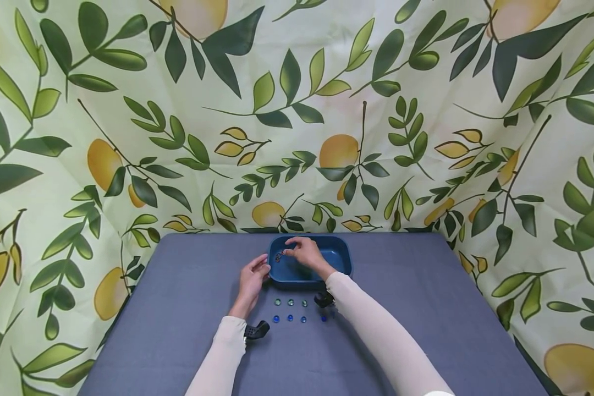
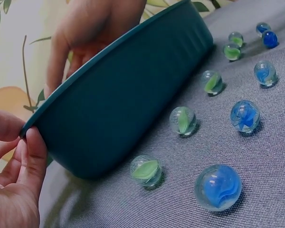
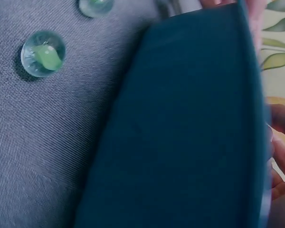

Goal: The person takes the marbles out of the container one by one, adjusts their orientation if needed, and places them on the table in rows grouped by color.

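A dark teal plastic bin (image 1: 344, 258) lies at the back of the table. My left hand (image 1: 252, 278) pinches its left end, and the left wrist view shows the thumb and fingers (image 2: 35, 149) at the rim. My right hand (image 1: 307, 256) reaches down inside the bin, its fingertips at a few small brownish marbles (image 1: 278, 257) near the left end. The bin wall partly hides the right fingers (image 3: 281, 147) in the right wrist view, and I cannot tell whether they hold a marble.
In front of the bin, clear marbles with green swirls (image 1: 290, 302) form a row. A row of blue marbles (image 1: 290, 318) runs nearer me, the rightmost blue marble (image 1: 324, 318) set further apart. Grey cloth (image 1: 188, 308) covers the table. A leaf-and-fruit patterned curtain (image 1: 297, 137) hangs behind.
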Available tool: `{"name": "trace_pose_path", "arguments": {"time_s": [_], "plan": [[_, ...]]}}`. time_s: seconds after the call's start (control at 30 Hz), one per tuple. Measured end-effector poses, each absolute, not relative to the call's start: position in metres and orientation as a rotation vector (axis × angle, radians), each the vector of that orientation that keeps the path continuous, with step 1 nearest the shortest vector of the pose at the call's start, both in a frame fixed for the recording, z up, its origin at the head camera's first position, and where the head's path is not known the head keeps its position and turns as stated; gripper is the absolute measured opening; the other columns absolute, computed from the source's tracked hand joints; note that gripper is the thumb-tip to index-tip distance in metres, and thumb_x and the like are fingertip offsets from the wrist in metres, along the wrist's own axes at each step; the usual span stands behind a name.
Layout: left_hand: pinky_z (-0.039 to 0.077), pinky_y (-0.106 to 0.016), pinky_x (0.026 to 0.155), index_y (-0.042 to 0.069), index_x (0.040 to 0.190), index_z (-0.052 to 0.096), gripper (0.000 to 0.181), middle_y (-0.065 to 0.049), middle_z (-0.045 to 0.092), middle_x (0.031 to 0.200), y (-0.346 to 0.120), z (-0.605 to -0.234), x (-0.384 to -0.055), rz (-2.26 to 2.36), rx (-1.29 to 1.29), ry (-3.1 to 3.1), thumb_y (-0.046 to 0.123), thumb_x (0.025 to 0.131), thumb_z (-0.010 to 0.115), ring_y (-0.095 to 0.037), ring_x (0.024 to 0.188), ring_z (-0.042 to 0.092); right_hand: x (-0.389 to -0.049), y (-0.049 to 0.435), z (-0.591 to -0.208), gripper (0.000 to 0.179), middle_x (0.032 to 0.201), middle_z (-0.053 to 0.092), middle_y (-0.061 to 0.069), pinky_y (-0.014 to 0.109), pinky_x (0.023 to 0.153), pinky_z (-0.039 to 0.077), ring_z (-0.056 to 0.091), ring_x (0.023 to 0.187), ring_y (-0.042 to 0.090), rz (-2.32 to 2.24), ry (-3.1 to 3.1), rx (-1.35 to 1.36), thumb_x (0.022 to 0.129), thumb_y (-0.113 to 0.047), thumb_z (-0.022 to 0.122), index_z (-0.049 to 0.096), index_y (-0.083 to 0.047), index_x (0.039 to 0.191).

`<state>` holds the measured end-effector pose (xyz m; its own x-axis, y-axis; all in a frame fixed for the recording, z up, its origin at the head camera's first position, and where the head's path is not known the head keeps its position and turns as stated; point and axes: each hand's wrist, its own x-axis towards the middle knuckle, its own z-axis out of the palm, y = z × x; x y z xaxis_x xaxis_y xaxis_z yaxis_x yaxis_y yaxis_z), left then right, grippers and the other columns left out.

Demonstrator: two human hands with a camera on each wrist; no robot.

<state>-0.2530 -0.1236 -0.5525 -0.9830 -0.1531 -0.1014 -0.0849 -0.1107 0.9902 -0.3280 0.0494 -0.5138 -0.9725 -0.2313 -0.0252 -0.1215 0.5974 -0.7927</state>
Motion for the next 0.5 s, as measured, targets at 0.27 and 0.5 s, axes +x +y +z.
{"name": "trace_pose_path", "arguments": {"time_s": [0.27,0.5], "plan": [[0.05,-0.019,0.071,0.001,0.135,0.057,0.04,-0.022,0.056,0.13,-0.124,-0.554,-0.252,-2.282,0.277,-2.053,0.002,0.095,0.058,-0.007,0.094,0.058,-0.334,0.039,-0.528,0.027,0.064,0.057,-0.002,0.024,0.056,0.039,0.05,0.058,0.012,-1.267,2.706,-0.332,0.087,-0.02,0.073,0.073,-0.012,0.113],[0.049,-0.018,0.07,-0.001,0.135,0.056,0.04,-0.024,0.055,0.13,-0.123,-0.553,-0.253,-2.277,0.273,-2.057,0.001,0.095,0.057,-0.004,0.091,0.058,-0.336,0.033,-0.537,0.029,0.083,0.069,0.005,0.024,0.064,0.04,0.053,0.069,0.015,-1.187,2.724,-0.334,0.087,-0.021,0.074,0.073,-0.011,0.114]]}}
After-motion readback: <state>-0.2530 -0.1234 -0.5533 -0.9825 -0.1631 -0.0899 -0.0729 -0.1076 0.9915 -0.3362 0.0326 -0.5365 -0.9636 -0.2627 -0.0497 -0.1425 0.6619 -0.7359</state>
